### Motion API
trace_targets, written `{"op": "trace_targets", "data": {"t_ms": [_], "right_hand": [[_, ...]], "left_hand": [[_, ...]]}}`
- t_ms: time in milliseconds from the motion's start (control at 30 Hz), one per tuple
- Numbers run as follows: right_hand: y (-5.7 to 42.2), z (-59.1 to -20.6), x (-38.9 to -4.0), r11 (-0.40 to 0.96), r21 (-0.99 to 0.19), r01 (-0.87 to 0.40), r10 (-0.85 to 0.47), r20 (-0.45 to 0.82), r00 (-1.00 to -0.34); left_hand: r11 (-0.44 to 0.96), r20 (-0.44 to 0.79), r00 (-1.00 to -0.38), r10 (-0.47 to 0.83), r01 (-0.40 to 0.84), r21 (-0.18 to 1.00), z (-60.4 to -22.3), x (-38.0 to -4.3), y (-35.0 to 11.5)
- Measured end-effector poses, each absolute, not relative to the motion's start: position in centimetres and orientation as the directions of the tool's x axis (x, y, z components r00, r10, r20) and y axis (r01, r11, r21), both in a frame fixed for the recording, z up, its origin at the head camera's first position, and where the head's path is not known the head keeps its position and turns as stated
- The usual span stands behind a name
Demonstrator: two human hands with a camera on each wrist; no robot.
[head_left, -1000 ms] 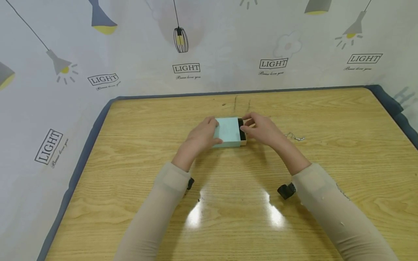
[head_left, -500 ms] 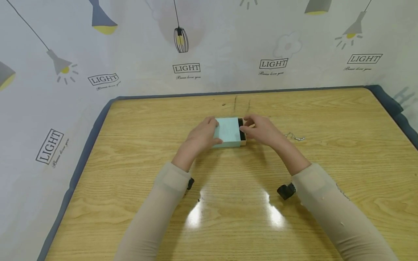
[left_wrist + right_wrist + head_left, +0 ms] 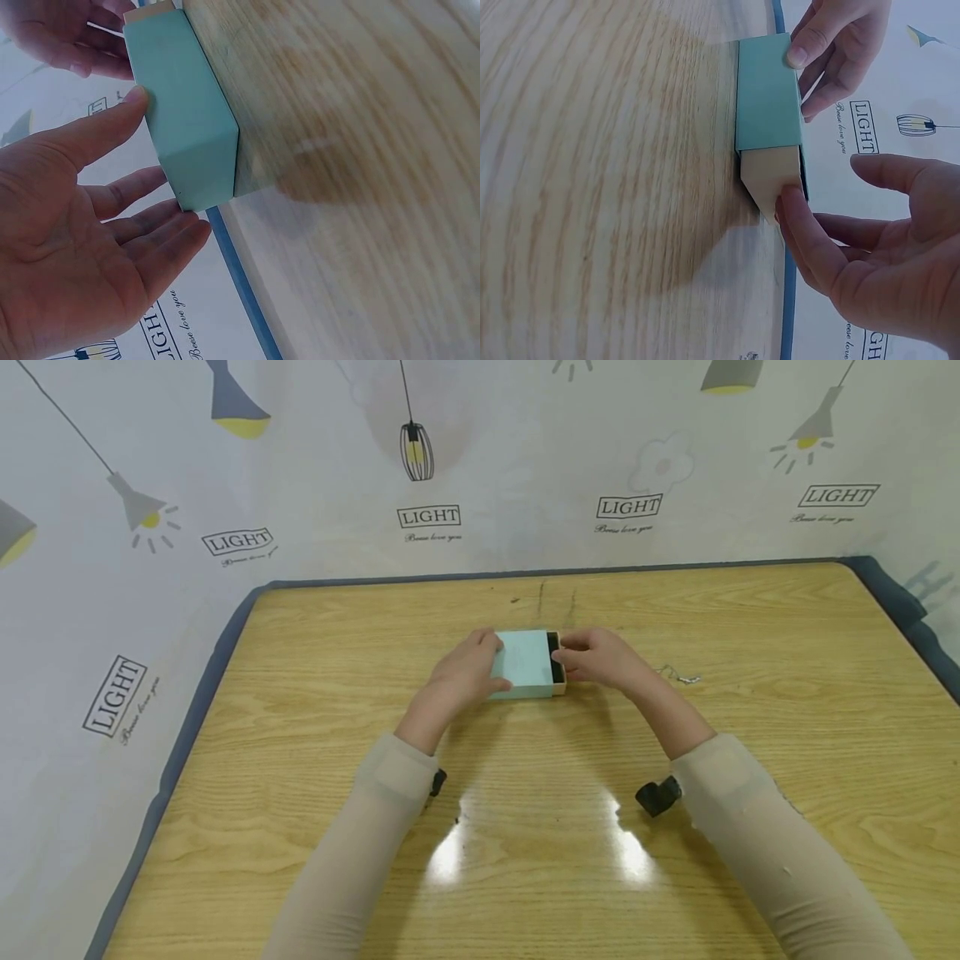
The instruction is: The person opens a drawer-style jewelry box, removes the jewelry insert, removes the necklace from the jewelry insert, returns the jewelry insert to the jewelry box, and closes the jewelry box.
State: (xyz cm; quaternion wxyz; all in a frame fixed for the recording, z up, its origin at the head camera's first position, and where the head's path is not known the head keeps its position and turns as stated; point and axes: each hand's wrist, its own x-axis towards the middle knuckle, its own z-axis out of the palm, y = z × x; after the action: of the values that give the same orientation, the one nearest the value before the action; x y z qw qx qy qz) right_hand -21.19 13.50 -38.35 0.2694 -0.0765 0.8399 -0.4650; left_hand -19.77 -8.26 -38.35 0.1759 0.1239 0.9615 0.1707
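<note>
A pale mint-green drawer box [image 3: 523,658] lies on the table, its cream inner tray [image 3: 769,176] sticking out a little at the right end. Black lining shows in the tray's exposed strip in the head view. My left hand [image 3: 463,670] holds the green sleeve at its left end, thumb on the near edge and fingers toward the far side. My right hand [image 3: 603,658] is at the tray's end. In the right wrist view its fingertips touch the cream end wall, fingers fairly straight, and the thumb stands apart above the box.
A thin silvery chain [image 3: 684,677] lies on the wood-grain table [image 3: 540,877], right of my right hand. Behind the table hangs a pale wall covering [image 3: 525,460] printed with lamps. A dark blue edge [image 3: 450,578] runs along the table's back.
My right hand has dropped slightly at the tray's end, and its raised, bent fingers now lie lower and straighter. My left hand and the box look nearly unchanged.
</note>
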Motion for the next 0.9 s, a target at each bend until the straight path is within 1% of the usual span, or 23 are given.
{"op": "trace_targets", "data": {"t_ms": [633, 900], "right_hand": [[13.24, -38.46, -21.27, 0.499, -0.855, 0.144, -0.419, -0.384, -0.823], [12.74, -38.45, -21.26, 0.501, -0.854, 0.142, -0.419, -0.383, -0.823]], "left_hand": [[0.913, -0.299, -0.907, 0.295, 0.176, 0.369, -38.45, -19.78, -8.27], [0.913, -0.3, -0.907, 0.296, 0.177, 0.367, -38.28, -19.78, -8.28]]}}
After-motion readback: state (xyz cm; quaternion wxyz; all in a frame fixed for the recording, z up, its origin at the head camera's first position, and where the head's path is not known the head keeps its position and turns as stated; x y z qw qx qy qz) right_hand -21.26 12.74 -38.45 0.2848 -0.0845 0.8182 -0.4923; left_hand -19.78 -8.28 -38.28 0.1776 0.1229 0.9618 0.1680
